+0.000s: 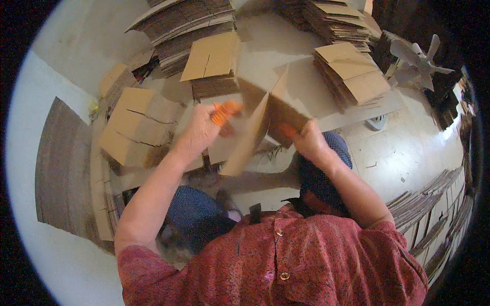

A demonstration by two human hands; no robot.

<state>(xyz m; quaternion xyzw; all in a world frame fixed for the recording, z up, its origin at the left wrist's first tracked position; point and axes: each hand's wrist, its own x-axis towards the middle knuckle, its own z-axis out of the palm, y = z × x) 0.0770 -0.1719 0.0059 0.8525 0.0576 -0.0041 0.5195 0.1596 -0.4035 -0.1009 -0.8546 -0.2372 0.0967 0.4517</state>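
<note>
A brown cardboard box blank [292, 109], partly folded open with its panels standing at angles, is in front of me above my knees. My right hand [311, 143] grips its right side, thumb on the near edge; orange wrapping shows on a finger. The blank's left panel [247, 140] is blurred by motion. Left of it is my left hand [204, 127], with orange wrapping on its fingers. Those fingers are smeared, and I cannot see whether they touch the cardboard.
Stacks of flat cardboard stand around: a near-left stack [135, 120], a far-middle stack [212, 56], a right stack [354, 74] and a tall far-left pile [189, 25]. A fan [421, 61] stands at far right. More cardboard [434, 209] lies at lower right.
</note>
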